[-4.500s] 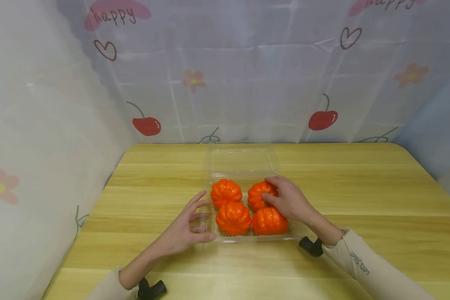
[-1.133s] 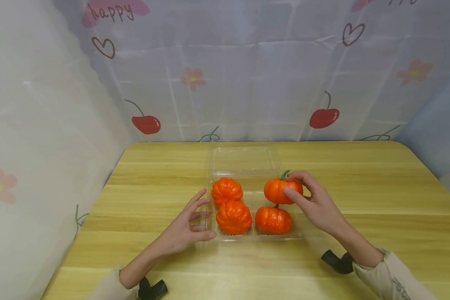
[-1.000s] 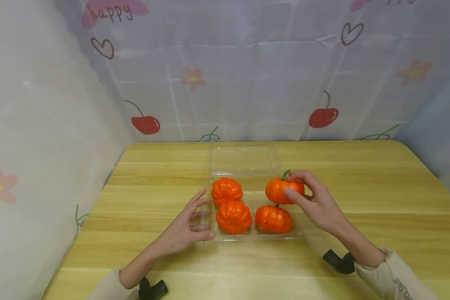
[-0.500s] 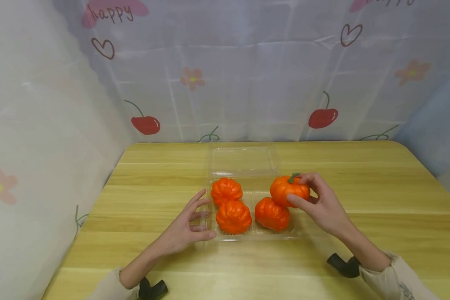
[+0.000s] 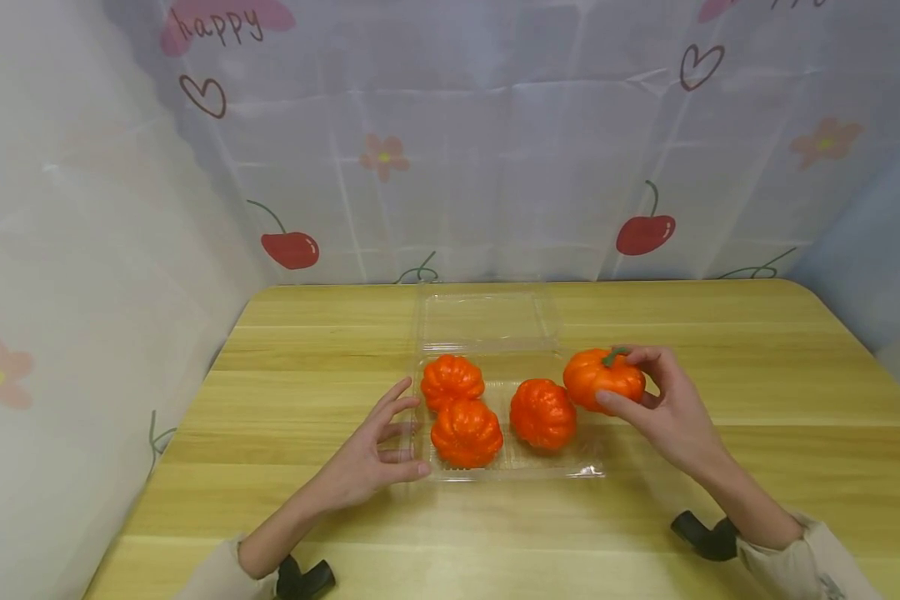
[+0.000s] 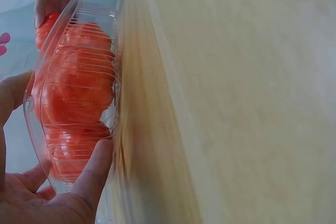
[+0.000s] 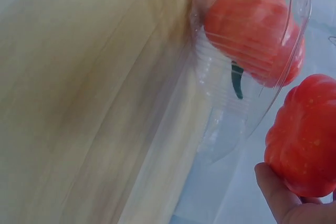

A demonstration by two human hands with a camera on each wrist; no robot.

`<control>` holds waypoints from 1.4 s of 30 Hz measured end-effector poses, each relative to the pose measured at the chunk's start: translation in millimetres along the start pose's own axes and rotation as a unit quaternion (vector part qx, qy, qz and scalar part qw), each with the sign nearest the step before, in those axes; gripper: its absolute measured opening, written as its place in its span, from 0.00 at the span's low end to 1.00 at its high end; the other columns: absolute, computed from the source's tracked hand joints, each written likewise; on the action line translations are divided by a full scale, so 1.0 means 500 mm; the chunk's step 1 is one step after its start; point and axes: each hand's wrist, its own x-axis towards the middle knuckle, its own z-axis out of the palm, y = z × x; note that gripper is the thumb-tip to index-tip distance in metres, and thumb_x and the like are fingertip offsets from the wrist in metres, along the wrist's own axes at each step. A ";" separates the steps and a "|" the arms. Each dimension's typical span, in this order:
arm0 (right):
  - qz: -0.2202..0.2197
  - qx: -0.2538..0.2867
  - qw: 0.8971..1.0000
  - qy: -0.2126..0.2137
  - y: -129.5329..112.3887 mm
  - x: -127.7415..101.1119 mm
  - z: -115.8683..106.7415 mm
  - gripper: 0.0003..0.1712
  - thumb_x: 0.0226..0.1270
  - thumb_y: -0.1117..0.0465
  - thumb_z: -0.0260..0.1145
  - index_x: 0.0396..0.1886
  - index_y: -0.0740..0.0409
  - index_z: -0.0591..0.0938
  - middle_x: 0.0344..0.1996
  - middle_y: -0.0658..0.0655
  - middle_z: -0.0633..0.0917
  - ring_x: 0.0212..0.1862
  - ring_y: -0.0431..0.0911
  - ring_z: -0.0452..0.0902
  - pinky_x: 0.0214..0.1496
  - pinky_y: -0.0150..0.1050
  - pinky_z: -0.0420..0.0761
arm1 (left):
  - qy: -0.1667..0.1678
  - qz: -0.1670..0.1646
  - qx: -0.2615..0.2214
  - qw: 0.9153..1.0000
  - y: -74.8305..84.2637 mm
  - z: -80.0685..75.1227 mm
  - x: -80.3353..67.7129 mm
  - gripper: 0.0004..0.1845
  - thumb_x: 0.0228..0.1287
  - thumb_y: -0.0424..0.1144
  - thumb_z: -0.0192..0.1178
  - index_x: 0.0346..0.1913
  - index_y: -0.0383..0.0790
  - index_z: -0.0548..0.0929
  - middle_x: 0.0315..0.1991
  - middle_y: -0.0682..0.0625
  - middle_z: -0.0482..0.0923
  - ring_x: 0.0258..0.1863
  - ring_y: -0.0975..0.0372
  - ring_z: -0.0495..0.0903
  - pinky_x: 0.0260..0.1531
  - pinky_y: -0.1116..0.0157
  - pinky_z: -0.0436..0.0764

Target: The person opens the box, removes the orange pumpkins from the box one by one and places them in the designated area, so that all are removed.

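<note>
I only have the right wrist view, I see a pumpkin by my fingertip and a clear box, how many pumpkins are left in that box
Observer: Three pumpkins sit in the clear tray; the head view shows two on its left side, one on its right.
Operator: And the pumpkin I see, is it gripped or just touched?
Observer: The right hand has a grip on the held pumpkin, thumb in front, fingers at the green stem, beside the tray's far right corner.
Operator: What is the other hand doing?
Observer: The left hand rests on the table with its fingers straight against the tray's left wall.
Operator: Is the lid on?
Observer: No, the clear lid lies open behind the tray.
</note>
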 end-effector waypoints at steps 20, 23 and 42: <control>0.100 -0.153 0.983 -0.006 0.067 0.020 -0.058 0.42 0.64 0.54 0.72 0.70 0.71 0.66 0.63 0.74 0.64 0.60 0.69 0.63 0.58 0.66 0.69 | 0.002 -0.003 -0.003 1.000 0.003 0.002 0.000 0.53 0.56 0.31 0.73 0.79 0.50 0.50 0.77 0.46 0.48 0.68 0.44 0.64 0.55 0.60 0.79; 0.099 -0.151 0.983 -0.009 0.075 0.023 -0.062 0.42 0.64 0.54 0.71 0.69 0.72 0.66 0.64 0.75 0.64 0.60 0.70 0.62 0.58 0.70 0.65 | 0.004 -0.003 -0.001 1.000 0.003 0.002 0.001 0.53 0.56 0.31 0.72 0.79 0.51 0.50 0.76 0.46 0.49 0.68 0.44 0.64 0.55 0.60 0.79; 0.120 -0.139 0.983 -0.015 0.112 0.042 -0.074 0.48 0.62 0.57 0.73 0.69 0.77 0.56 0.64 0.76 0.61 0.64 0.68 0.59 0.62 0.66 0.66 | 0.002 0.005 -0.003 1.000 0.003 0.003 0.000 0.52 0.57 0.29 0.71 0.79 0.49 0.50 0.77 0.45 0.48 0.68 0.43 0.64 0.56 0.59 0.78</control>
